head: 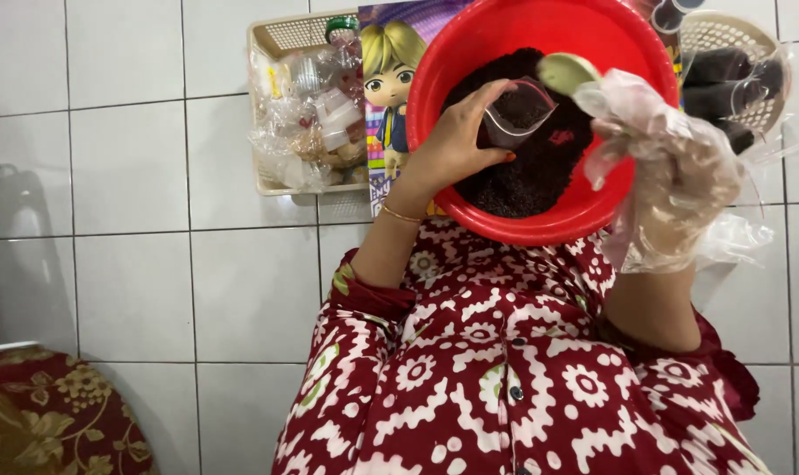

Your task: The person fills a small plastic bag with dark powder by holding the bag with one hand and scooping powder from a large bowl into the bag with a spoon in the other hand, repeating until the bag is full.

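- Nearest the camera is the person's lap in a red dress with white flower print (505, 369); the red bowl sits right at its far edge, close enough for both arms to reach without stretching.
- The left hand (456, 145) is bare, with a thin gold bangle (401, 214) on the wrist. Its fingers are curled around a small clear plastic bag (515, 110), pinching the mouth so it stays open and upright over the bowl.
- The right hand (681, 180) wears a loose clear plastic glove, likely to keep the dark stuff off the skin. It is closed around the handle of a pale green spoon (565, 72), whose bowl is tipped toward the bag's mouth.
- The bag hangs just above the dark grainy material (531, 176), so anything that misses would drop back into the heap; a little dark material already shows inside the bag.
- The red bowl (505, 224) rests on the white tiled floor (135, 185), and holds the heap within reach of both hands.
- Further off, a cream basket (280, 35) of small wrapped packets lies to the left, touching a colourful cartoon-printed sheet (386, 79) partly under the bowl.
- At the far right, a round cream basket (733, 40) holds dark filled bags.
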